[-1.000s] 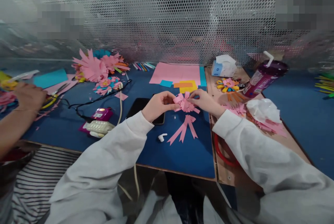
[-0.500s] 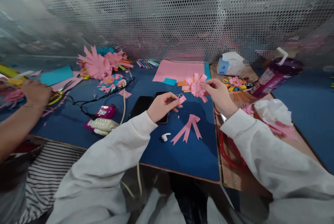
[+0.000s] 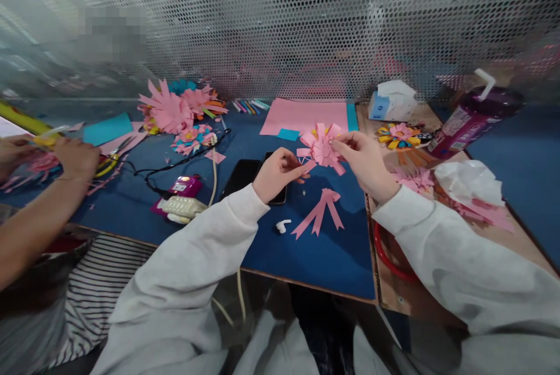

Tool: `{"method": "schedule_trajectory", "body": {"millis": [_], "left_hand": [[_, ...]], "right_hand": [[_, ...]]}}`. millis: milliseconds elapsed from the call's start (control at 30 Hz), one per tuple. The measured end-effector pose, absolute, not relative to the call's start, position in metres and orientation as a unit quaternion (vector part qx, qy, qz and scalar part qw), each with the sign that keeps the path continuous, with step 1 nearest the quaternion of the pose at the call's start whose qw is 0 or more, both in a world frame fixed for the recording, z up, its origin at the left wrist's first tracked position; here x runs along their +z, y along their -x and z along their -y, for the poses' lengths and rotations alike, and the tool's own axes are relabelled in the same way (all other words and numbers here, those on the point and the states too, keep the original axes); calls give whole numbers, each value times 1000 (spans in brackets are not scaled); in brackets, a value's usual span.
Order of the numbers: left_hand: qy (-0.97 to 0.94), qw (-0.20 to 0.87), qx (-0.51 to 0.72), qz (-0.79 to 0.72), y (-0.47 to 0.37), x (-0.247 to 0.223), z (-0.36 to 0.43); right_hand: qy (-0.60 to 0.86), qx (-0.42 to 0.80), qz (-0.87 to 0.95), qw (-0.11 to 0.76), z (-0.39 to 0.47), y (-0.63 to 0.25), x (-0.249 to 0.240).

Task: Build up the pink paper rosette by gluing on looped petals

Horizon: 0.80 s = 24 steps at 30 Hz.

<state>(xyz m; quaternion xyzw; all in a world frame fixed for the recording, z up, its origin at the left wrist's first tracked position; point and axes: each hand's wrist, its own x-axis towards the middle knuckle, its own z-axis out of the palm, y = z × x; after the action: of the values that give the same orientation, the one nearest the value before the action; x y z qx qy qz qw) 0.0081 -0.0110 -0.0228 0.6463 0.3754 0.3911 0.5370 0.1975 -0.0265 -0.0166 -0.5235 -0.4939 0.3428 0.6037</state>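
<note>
My right hand [image 3: 365,166] pinches the right side of a pink paper flower [image 3: 324,152] with looped petals, held above the blue table. Between the closed fingers of my left hand [image 3: 280,174] is a small pink paper strip [image 3: 307,167], its tip at the flower's lower left edge. Whether the strip touches the flower I cannot tell. Below both hands a pink paper ribbon [image 3: 321,211] with notched tails lies on the table. Close to it sits a white earbud [image 3: 283,225]. Two dark phones [image 3: 240,178] lie under and behind my left hand.
At left, a co-worker's hands [image 3: 76,156] handle pink paper beside scissors [image 3: 109,165]. Paper flowers [image 3: 168,108] are heaped at the back. A purple adapter [image 3: 186,185] and cables lie left of the phones. At right stand a tissue box [image 3: 391,105] and a purple bottle [image 3: 475,118].
My hands have come closer together, bringing the pink strip up to the flower's edge. The flower has shifted slightly left, and the whole view has turned a little.
</note>
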Motion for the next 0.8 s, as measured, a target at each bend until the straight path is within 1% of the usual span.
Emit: {"method": "schedule_trajectory", "body": {"millis": [300, 800], "left_hand": [[-609, 555, 400, -401, -9, -20, 12], [-587, 568, 424, -391, -13, -17, 16]], "right_hand": [[514, 329, 519, 599, 28, -198, -18], [511, 324, 533, 592, 32, -194, -14]]}}
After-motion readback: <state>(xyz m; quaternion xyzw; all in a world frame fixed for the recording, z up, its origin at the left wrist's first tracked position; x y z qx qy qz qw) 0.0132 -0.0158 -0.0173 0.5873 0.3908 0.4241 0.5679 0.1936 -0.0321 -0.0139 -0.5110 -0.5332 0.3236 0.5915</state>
